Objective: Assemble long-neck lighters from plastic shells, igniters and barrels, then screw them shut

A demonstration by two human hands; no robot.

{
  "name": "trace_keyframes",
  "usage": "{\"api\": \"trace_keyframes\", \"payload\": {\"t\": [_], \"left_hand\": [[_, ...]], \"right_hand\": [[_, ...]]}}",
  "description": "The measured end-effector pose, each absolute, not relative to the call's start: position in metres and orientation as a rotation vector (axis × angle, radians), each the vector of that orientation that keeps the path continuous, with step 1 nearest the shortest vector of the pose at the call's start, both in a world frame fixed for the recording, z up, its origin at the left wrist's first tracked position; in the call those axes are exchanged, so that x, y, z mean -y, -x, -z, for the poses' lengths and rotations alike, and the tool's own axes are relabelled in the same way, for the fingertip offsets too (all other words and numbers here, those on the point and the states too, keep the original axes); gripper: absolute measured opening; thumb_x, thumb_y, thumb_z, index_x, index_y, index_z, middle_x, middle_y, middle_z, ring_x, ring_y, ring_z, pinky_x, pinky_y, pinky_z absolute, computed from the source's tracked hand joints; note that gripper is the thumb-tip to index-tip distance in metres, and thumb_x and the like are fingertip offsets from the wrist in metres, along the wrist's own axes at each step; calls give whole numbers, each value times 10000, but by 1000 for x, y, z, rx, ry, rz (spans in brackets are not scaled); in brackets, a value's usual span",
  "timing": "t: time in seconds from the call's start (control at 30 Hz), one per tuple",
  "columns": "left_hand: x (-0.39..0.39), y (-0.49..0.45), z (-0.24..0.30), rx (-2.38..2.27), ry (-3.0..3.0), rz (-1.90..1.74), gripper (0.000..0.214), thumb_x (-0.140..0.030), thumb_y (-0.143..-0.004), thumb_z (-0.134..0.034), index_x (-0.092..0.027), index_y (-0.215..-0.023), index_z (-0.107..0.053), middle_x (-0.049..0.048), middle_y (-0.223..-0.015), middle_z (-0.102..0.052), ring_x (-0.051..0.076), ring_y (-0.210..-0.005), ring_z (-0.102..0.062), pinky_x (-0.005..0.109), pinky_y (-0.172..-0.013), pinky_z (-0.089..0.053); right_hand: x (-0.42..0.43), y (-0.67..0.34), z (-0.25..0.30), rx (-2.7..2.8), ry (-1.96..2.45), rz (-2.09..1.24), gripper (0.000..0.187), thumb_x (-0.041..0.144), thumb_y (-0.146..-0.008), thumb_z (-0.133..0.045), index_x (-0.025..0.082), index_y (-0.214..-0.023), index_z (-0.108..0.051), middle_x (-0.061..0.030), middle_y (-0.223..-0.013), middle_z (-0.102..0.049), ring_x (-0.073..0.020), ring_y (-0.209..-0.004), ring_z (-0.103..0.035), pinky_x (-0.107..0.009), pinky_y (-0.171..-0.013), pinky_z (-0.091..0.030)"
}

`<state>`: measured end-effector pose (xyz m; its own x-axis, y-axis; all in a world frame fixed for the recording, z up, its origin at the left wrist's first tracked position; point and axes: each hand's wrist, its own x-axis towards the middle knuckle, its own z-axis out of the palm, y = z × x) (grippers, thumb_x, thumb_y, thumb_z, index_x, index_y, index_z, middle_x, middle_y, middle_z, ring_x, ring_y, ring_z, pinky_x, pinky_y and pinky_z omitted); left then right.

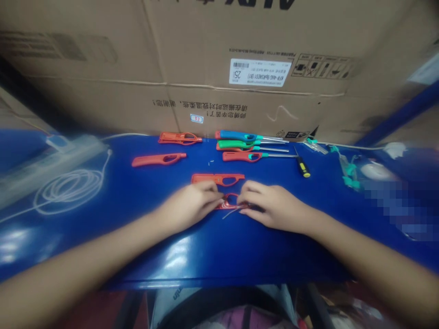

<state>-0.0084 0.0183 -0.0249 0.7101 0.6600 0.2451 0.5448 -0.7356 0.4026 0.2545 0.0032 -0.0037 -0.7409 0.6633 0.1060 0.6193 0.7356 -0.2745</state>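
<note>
My left hand [192, 205] and my right hand [269, 203] meet low over the table, gripping a red lighter shell [230, 198] from both ends. My left fingers pinch beside its trigger loop. My right fingers close on the other end and hide most of it. A thin wire [229, 213] sticks out below the right fingertips. Just beyond the hands lies another red lighter shell half [222, 179]. Farther back at the left are a red shell half [157, 159] and an orange-red shell [179, 138].
Several lighters with metal tubes, including a blue one [236, 135] and a green one [233, 145], lie at the back. To their right is a yellow-black screwdriver [302, 167]. A coiled white cable [72, 189] lies left; a cardboard box [130, 105] stands behind.
</note>
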Motion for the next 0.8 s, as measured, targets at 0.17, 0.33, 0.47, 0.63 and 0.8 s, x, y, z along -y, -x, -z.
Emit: {"api": "trace_keyframes", "payload": {"t": [0.17, 0.33, 0.47, 0.63, 0.8], "left_hand": [[-18, 8, 27, -927, -2646, -558, 278, -276, -1028, -499, -159, -1079, -746, 68, -1000, -681, 176, -862, -675, 294, -808, -540], [-16, 8, 27, -947, -2716, -517, 287, -288, -1039, -472, -171, -1108, -724, 65, -1037, -679, 170, -870, -680, 270, -786, -538], [-12, 4, 20, -1011, -2779, -447, 314, -302, -1048, -431, -182, -1110, -715, 70, -1009, -676, 168, -860, -676, 250, -741, -533], [-7, 0, 12, -1082, -2815, -325, 335, -305, -1050, -409, -165, -1105, -708, 86, -998, -675, 189, -848, -662, 283, -738, -532], [-9, 1, 15, -1056, -2893, -273, 327, -275, -1050, -414, -145, -1124, -705, 93, -1019, -680, 217, -874, -663, 325, -757, -544]], "right_hand": [[-4, -251, 8, 2796, 1009, -249, 185, 325, -1022, -481, 200, -962, -603, -30, -987, -626, -136, -717, -576, -264, -591, -354], [-3, -251, 7, 2757, 1023, -311, 136, 286, -1005, -486, 203, -935, -568, -16, -930, -615, -131, -693, -540, -261, -605, -350], [-3, -250, 10, 2712, 1046, -348, 77, 257, -964, -533, 206, -907, -546, 4, -883, -600, -120, -661, -509, -253, -594, -336], [-3, -250, 13, 2700, 1051, -344, 109, 279, -965, -538, 205, -886, -532, 4, -878, -586, -120, -664, -495, -256, -577, -320], [-3, -249, 13, 2694, 1050, -362, 122, 284, -968, -540, 206, -875, -526, 4, -865, -585, -119, -654, -487, -254, -577, -322]]}}
